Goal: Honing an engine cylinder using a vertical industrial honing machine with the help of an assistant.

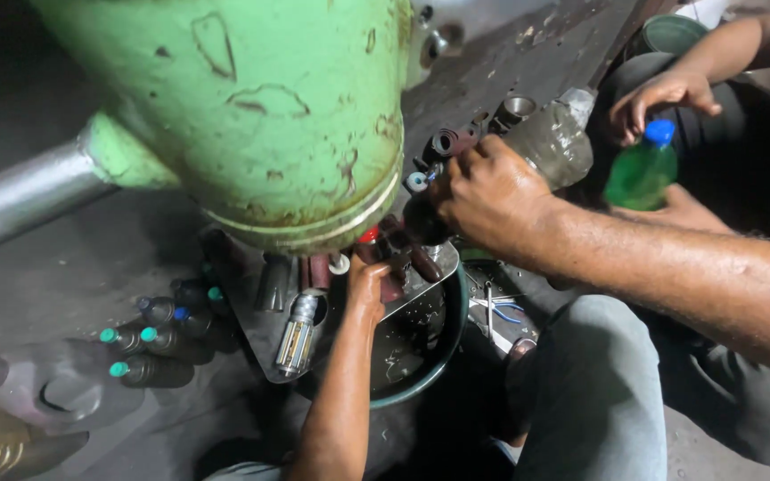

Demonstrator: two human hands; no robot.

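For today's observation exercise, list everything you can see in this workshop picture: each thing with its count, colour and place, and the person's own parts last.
Machine housing: one, pale green with chipped paint, top centre.
Metal shaft: one, grey, left of the housing.
Small dark bottles: about six, with teal and blue caps, lying at lower left.
Metal tray: one, grey, under the housing, holding small cylindrical parts.
Basin: one, dark with a teal rim, below the tray.
Green bottle: one, blue cap, upper right.
Another person's hand: one, just above the green bottle.
Right hand: gripping a dark part at the housing's lower edge.
Left hand: reaching up under the housing among reddish-brown parts.
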